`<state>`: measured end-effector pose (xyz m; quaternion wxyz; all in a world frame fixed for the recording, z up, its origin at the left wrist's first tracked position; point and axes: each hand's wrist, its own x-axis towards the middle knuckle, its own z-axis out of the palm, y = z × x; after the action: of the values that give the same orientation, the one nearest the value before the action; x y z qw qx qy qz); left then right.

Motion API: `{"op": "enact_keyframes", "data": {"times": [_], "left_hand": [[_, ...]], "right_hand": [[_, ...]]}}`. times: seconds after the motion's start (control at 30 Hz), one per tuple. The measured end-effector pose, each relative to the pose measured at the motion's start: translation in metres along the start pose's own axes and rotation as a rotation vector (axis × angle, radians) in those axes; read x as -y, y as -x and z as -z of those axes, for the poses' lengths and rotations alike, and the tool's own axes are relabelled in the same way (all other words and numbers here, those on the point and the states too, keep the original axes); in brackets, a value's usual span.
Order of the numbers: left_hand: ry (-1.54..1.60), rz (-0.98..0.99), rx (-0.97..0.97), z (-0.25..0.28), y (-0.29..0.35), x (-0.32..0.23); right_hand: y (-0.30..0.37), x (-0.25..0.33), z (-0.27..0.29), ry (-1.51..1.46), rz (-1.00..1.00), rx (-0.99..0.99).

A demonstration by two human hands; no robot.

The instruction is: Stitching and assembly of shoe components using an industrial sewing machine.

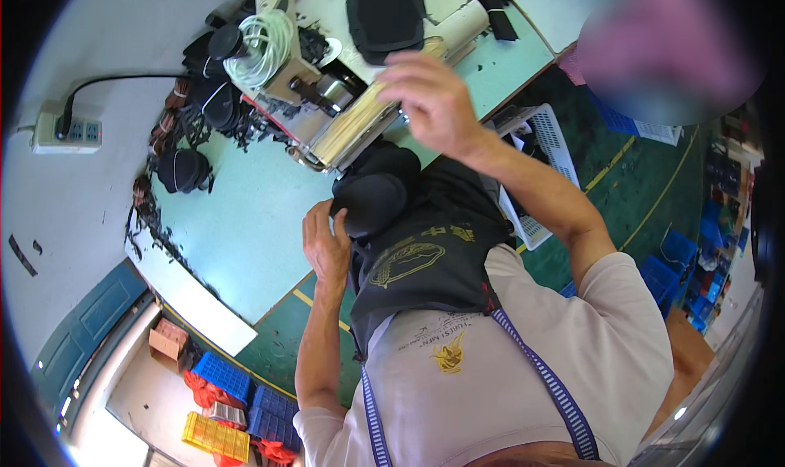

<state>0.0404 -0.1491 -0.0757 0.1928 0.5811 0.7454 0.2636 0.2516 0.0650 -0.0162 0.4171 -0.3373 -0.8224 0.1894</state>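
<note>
My left hand (325, 242) grips the near left edge of a rounded black padded piece (372, 204), which lies at the table edge over my dark apron (417, 258). Behind it, more black pieces (384, 160) bunch under the front of a machine. Across the machine's front runs a bed of pale yellow strips (347, 132) in a metal frame. Over the right end of that bed hovers my right hand (429, 99), its fingers loosely bent and apart, with nothing visible in them. A stack of black shaped pieces (384, 13) rests on the machine's far side.
The machine head (274, 83) carries a coil of pale cord (263, 48). Tied black bundles (184, 171) and dark straps lie on the table's left. A white crate (549, 144) stands on the floor to my right. At the upper right is a person in pink (670, 42).
</note>
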Motion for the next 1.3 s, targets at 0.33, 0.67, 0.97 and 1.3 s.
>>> {"op": "enact_keyframes", "data": {"times": [0.33, 0.67, 0.97, 1.3], "left_hand": [[-0.081, -0.127, 0.08, 0.01, -0.032, -0.008], [0.04, -0.09, 0.064, 0.014, -0.03, 0.003], [0.551, 0.252, 0.338, 0.055, -0.114, -0.041], [0.163, 0.332, 0.26, 0.056, -0.165, -0.053]], "right_hand": [[0.028, 0.032, -0.028, -0.301, -0.064, 0.282], [0.023, 0.032, -0.025, -0.296, -0.044, 0.365], [-0.007, 0.027, -0.005, -0.463, -0.323, 0.619], [-0.02, 0.01, -0.023, -0.152, -0.379, 0.525]]}}
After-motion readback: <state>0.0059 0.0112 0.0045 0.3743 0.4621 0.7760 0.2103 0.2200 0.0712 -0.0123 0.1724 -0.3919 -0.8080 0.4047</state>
